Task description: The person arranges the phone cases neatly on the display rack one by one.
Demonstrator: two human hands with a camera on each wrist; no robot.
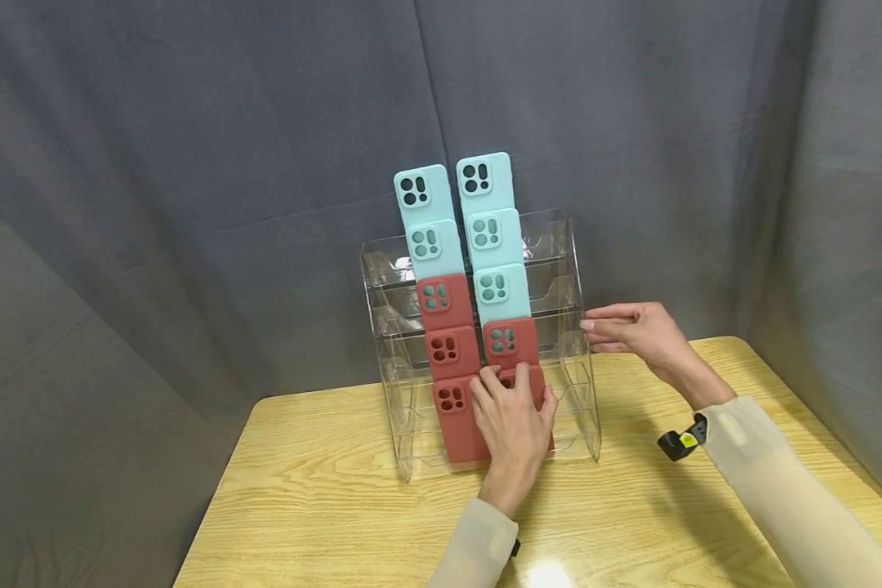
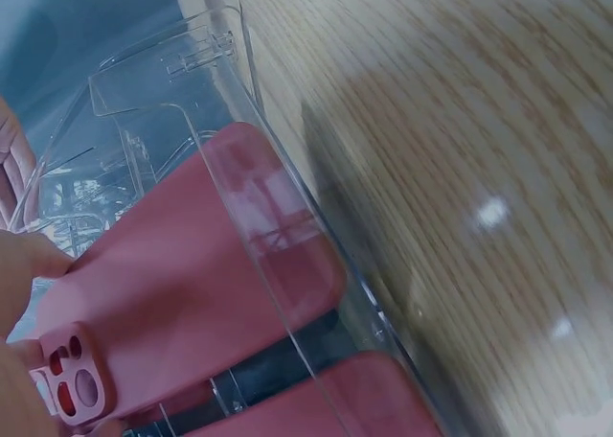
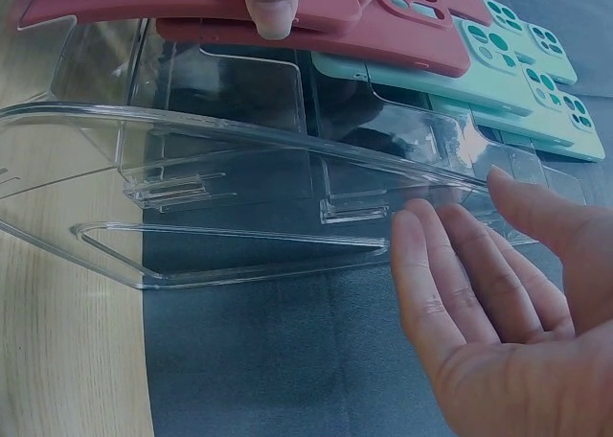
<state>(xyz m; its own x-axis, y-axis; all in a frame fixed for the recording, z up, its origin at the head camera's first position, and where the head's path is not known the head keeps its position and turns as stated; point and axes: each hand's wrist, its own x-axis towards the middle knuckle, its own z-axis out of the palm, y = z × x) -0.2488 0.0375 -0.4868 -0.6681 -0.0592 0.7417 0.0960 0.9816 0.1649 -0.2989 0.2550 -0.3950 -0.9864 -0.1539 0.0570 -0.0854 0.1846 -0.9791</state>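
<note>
A clear tiered rack (image 1: 406,441) holds two columns of phone cases, light blue ones above and red ones below. At the bottom of the right column, my left hand (image 1: 513,416) grips a red phone case (image 2: 192,274) near its camera cutouts, the thumb on its side edge. That case's lower end sits behind the rack's clear front lip. My right hand (image 1: 643,336) is at the rack's right side panel (image 3: 287,145), fingers extended and thumb apart from them. In the right wrist view its fingertips overlap the panel's edge, and the palm holds nothing.
The rack stands on a wood-grain table (image 1: 309,490) against a grey curtain (image 1: 265,163). Another red phone case (image 1: 461,429) stands left of the left hand. Light blue phone cases (image 1: 488,184) rise above the rack's top.
</note>
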